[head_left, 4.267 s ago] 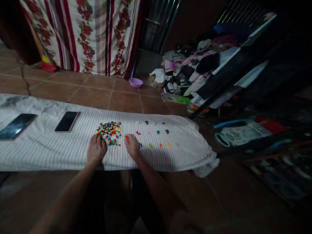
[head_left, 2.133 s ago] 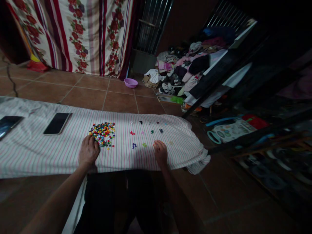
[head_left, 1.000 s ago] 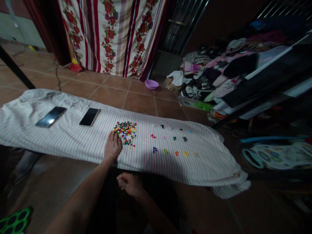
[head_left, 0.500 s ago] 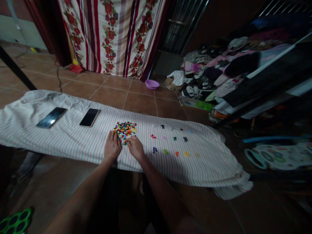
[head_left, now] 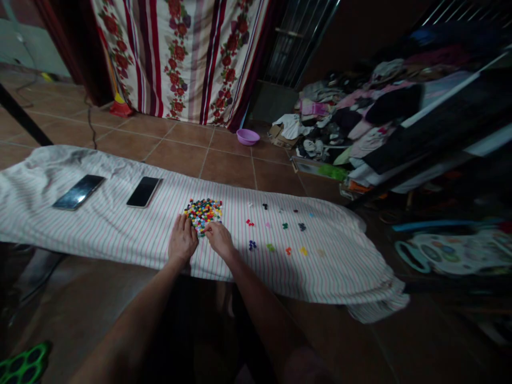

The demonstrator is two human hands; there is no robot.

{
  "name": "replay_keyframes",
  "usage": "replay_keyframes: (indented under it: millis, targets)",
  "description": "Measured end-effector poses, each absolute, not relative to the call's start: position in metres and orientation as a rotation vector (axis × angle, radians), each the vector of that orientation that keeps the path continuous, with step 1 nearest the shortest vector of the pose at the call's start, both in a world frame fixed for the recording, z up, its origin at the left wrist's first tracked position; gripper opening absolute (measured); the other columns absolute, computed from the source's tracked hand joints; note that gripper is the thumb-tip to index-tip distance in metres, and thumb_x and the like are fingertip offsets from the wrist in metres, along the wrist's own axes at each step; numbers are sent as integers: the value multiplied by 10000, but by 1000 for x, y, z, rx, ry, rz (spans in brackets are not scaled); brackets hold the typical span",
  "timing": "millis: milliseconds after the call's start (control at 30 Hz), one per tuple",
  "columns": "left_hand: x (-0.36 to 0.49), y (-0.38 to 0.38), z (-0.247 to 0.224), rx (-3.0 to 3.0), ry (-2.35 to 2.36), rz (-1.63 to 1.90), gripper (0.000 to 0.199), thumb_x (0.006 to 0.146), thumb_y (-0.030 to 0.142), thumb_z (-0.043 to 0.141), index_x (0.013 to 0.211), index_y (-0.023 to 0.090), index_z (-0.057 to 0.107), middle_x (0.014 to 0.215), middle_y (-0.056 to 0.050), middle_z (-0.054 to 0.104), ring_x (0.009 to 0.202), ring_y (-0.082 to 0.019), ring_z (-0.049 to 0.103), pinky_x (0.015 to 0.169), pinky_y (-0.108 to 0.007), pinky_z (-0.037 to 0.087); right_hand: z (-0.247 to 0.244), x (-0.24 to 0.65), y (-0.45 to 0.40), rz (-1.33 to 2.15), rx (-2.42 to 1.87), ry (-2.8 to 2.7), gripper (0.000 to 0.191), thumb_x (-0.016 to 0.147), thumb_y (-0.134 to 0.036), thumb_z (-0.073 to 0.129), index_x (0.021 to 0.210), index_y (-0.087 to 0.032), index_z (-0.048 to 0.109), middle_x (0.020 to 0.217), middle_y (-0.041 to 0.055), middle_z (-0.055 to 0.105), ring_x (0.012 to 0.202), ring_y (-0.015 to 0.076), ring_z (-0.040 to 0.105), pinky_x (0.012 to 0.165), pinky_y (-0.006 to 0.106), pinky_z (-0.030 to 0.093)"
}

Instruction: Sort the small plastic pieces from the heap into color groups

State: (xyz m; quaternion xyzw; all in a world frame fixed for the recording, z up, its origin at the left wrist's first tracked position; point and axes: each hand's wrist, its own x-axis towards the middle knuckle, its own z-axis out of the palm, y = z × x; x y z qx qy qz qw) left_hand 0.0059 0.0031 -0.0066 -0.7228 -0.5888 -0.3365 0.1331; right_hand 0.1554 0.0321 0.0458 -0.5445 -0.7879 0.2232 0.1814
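Two open hands, the left hand [head_left: 183,240] and the right hand [head_left: 219,240], rest palms down on a striped cloth [head_left: 100,240], fingertips touching one heap of small coloured pieces [head_left: 203,215] and holding nothing that shows. Right of the heap lie roughly a dozen scattered small pieces [head_left: 285,226]. Left of it lie two phones [head_left: 143,191]. Farther off are one purple basin [head_left: 247,137] on the tiles, one floral curtain [head_left: 180,53] and one pile of clothes [head_left: 352,104].

The right hand [head_left: 218,239] has come back onto the striped cloth [head_left: 120,234], now touching the heap of small colored pieces [head_left: 203,215], which sits more tightly packed.
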Motion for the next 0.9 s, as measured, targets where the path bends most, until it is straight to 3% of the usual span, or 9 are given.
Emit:
replay_keyframes:
  millis: [233,567,900]
  targets:
    - [5,3,-5,-2088,-1735,-1042,307,871,151,381,1101,94,577,1183,-191,618,1354,-312,409,1093,-560,400,39,162,36,684,-1465,-2019,222,840,-133,535,967,-254,671,969,2,693,910,144,634,862,262,479]
    - [6,2,-5,-2050,-1767,-1079,326,881,164,378,1141,91,561,1215,-196,604,1343,-313,425,1080,-562,417,8,177,46,1125,-1317,-1500,206,756,-178,596,937,-241,671,946,-3,724,870,158,689,813,303,548]
    - [4,1,-4,-2143,-1753,-1042,241,841,127,391,970,124,595,1172,-183,607,1337,-314,414,1105,-570,367,7,220,37,981,-1312,-1503,155,766,-299,631,891,-247,707,920,17,722,850,178,690,797,317,558]
